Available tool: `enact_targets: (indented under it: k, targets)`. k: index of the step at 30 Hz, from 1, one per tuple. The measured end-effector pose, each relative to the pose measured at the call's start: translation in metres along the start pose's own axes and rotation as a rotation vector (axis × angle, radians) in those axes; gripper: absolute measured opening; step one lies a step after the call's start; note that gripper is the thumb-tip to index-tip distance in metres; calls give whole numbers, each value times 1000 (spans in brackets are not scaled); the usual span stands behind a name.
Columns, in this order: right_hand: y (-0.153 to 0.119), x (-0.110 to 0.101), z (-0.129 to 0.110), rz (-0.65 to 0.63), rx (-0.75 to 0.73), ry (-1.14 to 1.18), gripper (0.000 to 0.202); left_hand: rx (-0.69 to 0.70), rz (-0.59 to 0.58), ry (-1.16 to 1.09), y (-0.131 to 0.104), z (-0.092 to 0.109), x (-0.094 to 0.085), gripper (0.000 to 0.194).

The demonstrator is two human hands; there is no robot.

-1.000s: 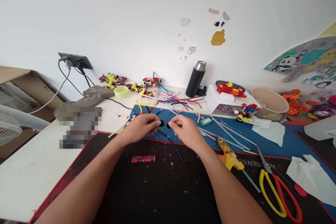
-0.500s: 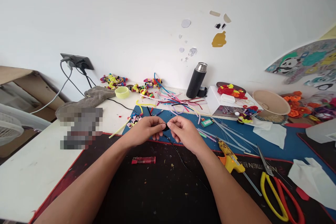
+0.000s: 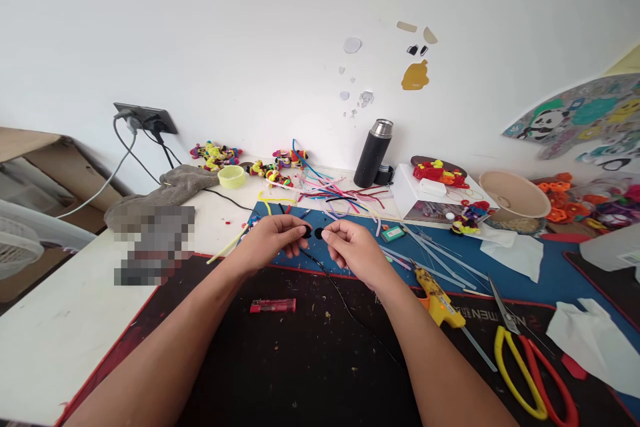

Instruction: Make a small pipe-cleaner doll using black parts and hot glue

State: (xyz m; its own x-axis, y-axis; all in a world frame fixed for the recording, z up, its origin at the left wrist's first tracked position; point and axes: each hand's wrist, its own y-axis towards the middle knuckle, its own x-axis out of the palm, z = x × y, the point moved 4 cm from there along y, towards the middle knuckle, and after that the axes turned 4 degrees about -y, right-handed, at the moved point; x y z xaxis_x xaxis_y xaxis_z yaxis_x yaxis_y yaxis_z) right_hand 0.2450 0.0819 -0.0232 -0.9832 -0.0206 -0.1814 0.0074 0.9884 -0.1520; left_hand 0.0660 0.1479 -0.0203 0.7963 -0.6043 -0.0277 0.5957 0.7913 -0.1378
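Observation:
Thumb and fingertips of my left hand (image 3: 273, 240) are pinched on a small black piece (image 3: 307, 231); its exact kind is too small to make out. My right hand (image 3: 353, 247) pinches a small black disc (image 3: 319, 233) by its edge. A narrow gap separates the two black pieces, both held over the blue mat (image 3: 340, 267). Below the hands a thin black cord (image 3: 345, 300) trails across the dark mat (image 3: 300, 373). In front of my left forearm lies a red lighter (image 3: 273, 305).
To the right lie a yellow glue gun (image 3: 440, 300), large scissors (image 3: 515, 340) and clear glue sticks (image 3: 440, 257). Pipe cleaners (image 3: 345, 193) are scattered behind the hands, near a black thermos (image 3: 373, 153). Small colourful figures (image 3: 215, 155) sit along the wall.
The two black pieces, together between my fingertips before, are now apart. My left hand has shifted slightly left, and my right hand slightly right.

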Motion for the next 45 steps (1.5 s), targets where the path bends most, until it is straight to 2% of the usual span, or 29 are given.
enact_targets:
  k: [5,8,11,16,20,23,26,33,40,45]
  targets:
    - [-1,-3,-2,25,11,-11,26,-20,-14,15,0,-2,0,53]
    - [0,-6,-2,25,35,-94,22,13,34,58,-1,0,-2,49]
    - [0,-8,1,13,47,-319,18,25,82,95,-2,2,-4,47]
    - [-1,-9,1,70,10,-865,14,-1,49,54,-1,2,-1,44]
    - [-1,-10,-2,82,21,-1004,18,-26,12,-6,0,0,1,40]
    - [1,-12,-3,122,-4,-937,19,-39,-16,-39,1,-3,2,37]
    - [2,-14,-1,156,-50,-744,21,-45,-35,-48,1,-5,3,36]
    - [2,-10,-1,110,-117,-323,27,-39,-28,-56,2,-7,4,38]
    - [-1,3,-1,15,-127,-279,24,-35,-52,-119,1,-7,8,36]
    - [-1,8,3,16,-135,-301,16,-52,-80,-133,1,-9,11,36]
